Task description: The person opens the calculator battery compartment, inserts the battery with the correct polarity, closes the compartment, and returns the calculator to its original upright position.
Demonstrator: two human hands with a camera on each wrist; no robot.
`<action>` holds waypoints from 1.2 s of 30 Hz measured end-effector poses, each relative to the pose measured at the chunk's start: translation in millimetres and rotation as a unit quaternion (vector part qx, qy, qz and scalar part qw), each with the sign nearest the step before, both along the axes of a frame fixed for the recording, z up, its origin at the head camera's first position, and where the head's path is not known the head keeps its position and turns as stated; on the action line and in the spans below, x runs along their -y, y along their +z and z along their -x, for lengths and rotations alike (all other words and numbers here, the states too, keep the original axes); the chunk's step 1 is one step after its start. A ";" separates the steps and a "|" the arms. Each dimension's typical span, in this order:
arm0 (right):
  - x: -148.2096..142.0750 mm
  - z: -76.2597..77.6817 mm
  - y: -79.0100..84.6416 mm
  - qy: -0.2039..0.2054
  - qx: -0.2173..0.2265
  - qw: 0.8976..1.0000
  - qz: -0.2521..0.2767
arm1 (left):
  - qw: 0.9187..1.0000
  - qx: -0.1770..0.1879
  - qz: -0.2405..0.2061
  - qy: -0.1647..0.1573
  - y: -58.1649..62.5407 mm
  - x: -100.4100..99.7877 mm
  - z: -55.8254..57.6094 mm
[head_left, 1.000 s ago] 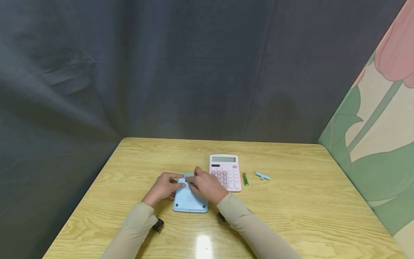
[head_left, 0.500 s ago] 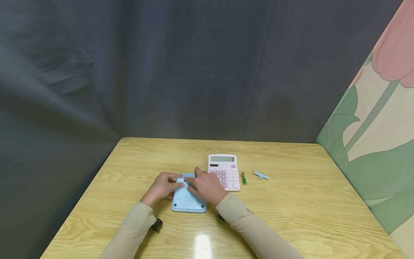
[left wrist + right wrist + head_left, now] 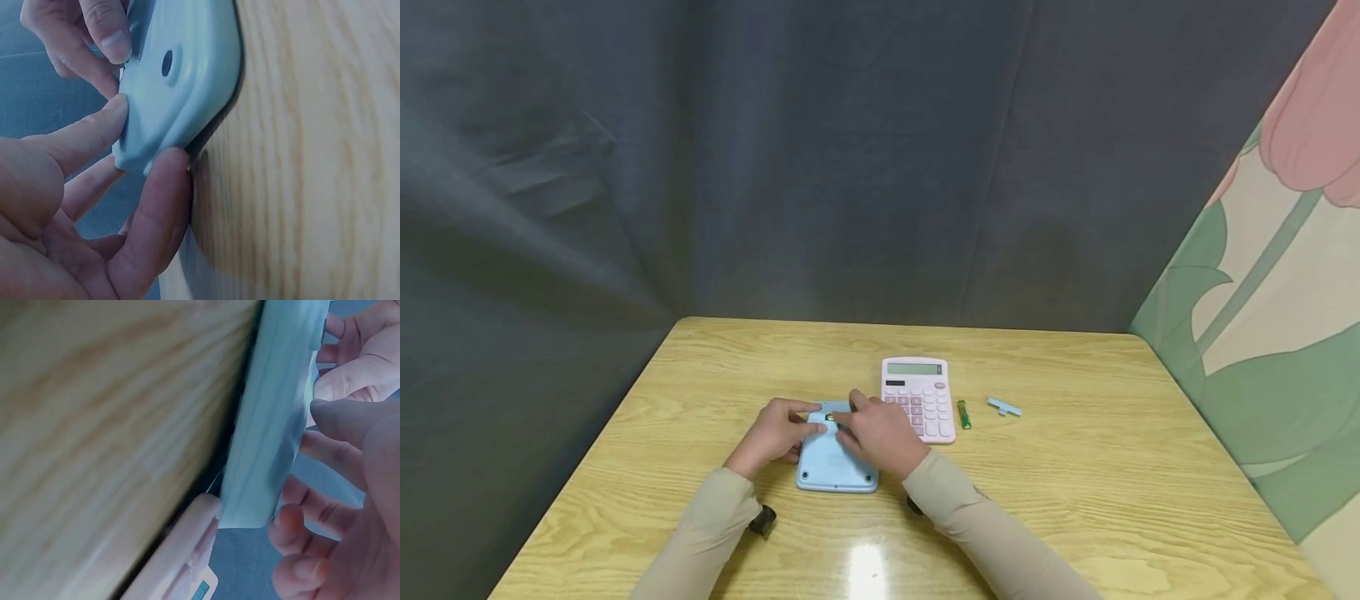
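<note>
A light-blue calculator (image 3: 837, 462) lies face down on the wooden table. My left hand (image 3: 775, 431) grips its upper left part, thumb (image 3: 103, 125) on the back and another finger (image 3: 164, 194) against the side edge. Near the top of the back, a green battery (image 3: 830, 417) shows in the slot. From the right, my right hand (image 3: 880, 431) reaches over, its extended index finger touching the battery at the slot. In the right wrist view the other fingers (image 3: 312, 506) are loosely bent beside the calculator (image 3: 272, 425). The fingertip partly hides the slot.
A pink calculator (image 3: 914, 379) lies face up just right of the blue one, partly behind my right hand. Farther right are a second green battery (image 3: 964, 414) and a small light-blue cover with a tab (image 3: 1004, 407). A dark curtain (image 3: 865, 167) hangs behind the table.
Green now shows in the slot, left of my right index finger, where it looked dark half a second ago. The right fingertip has shifted slightly; my left hand keeps its hold.
</note>
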State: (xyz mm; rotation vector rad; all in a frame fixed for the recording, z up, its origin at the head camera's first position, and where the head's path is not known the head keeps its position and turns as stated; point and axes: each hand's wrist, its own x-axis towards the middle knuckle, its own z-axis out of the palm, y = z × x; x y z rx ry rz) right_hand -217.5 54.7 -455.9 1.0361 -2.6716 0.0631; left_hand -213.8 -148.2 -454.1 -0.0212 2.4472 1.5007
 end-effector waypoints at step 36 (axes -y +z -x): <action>-25.5 2.3 0.5 -0.030 0.140 0.986 0.086 | 1.000 0.005 0.001 0.004 -1.0 -0.1 2.8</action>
